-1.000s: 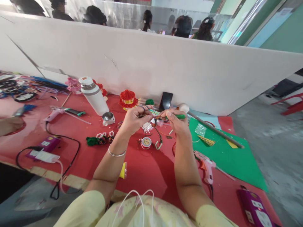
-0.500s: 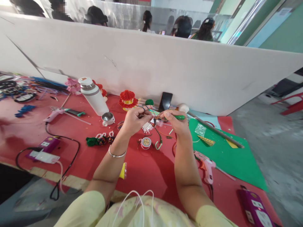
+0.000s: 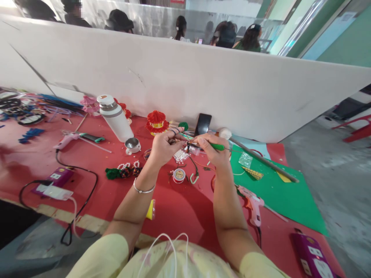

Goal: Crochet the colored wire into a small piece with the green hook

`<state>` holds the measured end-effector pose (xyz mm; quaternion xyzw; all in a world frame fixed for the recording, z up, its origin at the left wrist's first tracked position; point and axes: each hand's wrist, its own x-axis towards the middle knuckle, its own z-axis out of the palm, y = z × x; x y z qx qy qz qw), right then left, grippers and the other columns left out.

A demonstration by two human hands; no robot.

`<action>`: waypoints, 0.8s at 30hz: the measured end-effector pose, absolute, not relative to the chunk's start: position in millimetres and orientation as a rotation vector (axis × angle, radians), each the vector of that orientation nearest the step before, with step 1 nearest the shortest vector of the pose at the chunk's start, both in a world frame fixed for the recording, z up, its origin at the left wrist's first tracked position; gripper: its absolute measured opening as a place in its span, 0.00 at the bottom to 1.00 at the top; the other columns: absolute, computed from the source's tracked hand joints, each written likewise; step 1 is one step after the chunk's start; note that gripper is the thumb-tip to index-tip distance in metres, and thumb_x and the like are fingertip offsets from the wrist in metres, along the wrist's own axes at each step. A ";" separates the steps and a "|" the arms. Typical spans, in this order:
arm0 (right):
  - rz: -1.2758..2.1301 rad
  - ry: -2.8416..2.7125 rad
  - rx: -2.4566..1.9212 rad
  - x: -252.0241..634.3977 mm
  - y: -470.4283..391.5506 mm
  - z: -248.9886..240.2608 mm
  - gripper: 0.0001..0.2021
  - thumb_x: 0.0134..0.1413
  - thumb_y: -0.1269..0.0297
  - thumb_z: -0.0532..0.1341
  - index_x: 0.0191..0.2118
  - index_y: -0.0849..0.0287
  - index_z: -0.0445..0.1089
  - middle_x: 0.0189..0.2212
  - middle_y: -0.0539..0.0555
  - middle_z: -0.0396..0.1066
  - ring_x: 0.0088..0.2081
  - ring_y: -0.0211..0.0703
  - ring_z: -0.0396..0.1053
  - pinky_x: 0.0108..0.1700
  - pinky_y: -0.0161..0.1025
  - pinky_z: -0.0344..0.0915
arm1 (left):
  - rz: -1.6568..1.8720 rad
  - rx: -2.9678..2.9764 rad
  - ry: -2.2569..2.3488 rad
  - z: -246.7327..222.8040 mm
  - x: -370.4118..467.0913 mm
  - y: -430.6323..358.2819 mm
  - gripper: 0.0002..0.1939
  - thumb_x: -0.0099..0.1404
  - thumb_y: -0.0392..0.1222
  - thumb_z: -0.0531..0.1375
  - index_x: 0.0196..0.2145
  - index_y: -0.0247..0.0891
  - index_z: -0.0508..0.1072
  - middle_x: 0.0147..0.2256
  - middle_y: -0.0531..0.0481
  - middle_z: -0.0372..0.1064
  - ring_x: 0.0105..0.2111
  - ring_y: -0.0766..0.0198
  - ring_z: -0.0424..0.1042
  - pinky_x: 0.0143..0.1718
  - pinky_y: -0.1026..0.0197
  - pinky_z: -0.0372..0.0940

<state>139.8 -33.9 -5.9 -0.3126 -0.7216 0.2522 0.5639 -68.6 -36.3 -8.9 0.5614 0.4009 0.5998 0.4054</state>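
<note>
Both grips on green tool (image 3: 216, 146) (fingertips pinching).

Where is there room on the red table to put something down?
Bare red cloth lies between the forearms, below the thread spool. Another patch lies left of the beaded piece. It is crowded around the hands and the bottle.

Bare red table (image 3: 179, 208) at 6 o'clock of my hands, easy passage. Bottle (image 3: 115, 117) blocks 10 o'clock, glue gun (image 3: 252, 204) crowds 4.
</note>
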 end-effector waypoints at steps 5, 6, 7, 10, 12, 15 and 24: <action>0.255 -1.827 -0.595 130.1 -34.3 -6.4 0.08 0.71 0.66 0.65 0.43 0.52 0.83 0.39 0.52 0.87 0.42 0.44 0.83 0.47 0.45 0.78 | 1.605 1.391 1.046 -11.1 -67.2 -33.1 0.17 0.53 0.34 0.75 0.43 0.34 0.87 0.36 0.44 0.85 0.29 0.64 0.79 0.29 0.64 0.74; 0.187 -1.847 -0.572 128.2 -33.9 -6.6 0.07 0.71 0.68 0.65 0.43 0.52 0.82 0.39 0.53 0.87 0.42 0.44 0.83 0.47 0.45 0.78 | 1.621 1.390 1.060 -11.2 -66.8 -32.9 0.17 0.53 0.34 0.74 0.43 0.34 0.87 0.35 0.45 0.85 0.29 0.64 0.79 0.29 0.64 0.74; 0.131 -1.858 -0.554 126.3 -33.5 -7.0 0.06 0.70 0.69 0.65 0.44 0.53 0.82 0.40 0.53 0.87 0.42 0.44 0.83 0.47 0.45 0.78 | 1.637 1.390 1.080 -11.0 -66.5 -32.8 0.17 0.53 0.34 0.74 0.43 0.34 0.87 0.35 0.45 0.85 0.27 0.65 0.78 0.27 0.64 0.72; 0.007 -1.865 -0.522 120.5 -32.7 -9.5 0.06 0.69 0.69 0.67 0.46 0.52 0.81 0.42 0.53 0.87 0.44 0.45 0.83 0.48 0.47 0.79 | 1.683 1.354 1.107 -8.9 -65.6 -33.2 0.15 0.53 0.36 0.75 0.41 0.35 0.87 0.34 0.46 0.85 0.26 0.66 0.75 0.25 0.64 0.70; -0.037 -1.865 -0.523 115.8 -33.8 -11.8 0.07 0.69 0.67 0.68 0.49 0.50 0.80 0.45 0.53 0.87 0.46 0.46 0.83 0.49 0.48 0.79 | 1.706 1.274 1.063 -6.2 -65.0 -33.8 0.17 0.52 0.36 0.76 0.42 0.35 0.87 0.34 0.46 0.84 0.29 0.65 0.78 0.29 0.63 0.73; -0.074 -1.858 -0.542 107.8 -37.3 -14.8 0.09 0.69 0.65 0.69 0.52 0.48 0.80 0.48 0.54 0.86 0.47 0.48 0.83 0.50 0.49 0.80 | 1.728 1.110 0.944 -1.0 -63.6 -35.7 0.21 0.50 0.35 0.77 0.44 0.35 0.86 0.32 0.49 0.83 0.30 0.65 0.79 0.33 0.64 0.75; -0.302 -1.735 -0.433 101.0 -30.2 -26.5 0.14 0.69 0.58 0.69 0.57 0.45 0.78 0.46 0.54 0.85 0.45 0.47 0.82 0.46 0.48 0.80 | 1.440 0.796 0.628 6.2 -65.6 -40.8 0.23 0.49 0.35 0.80 0.44 0.37 0.85 0.24 0.55 0.77 0.14 0.80 0.52 0.15 0.70 0.45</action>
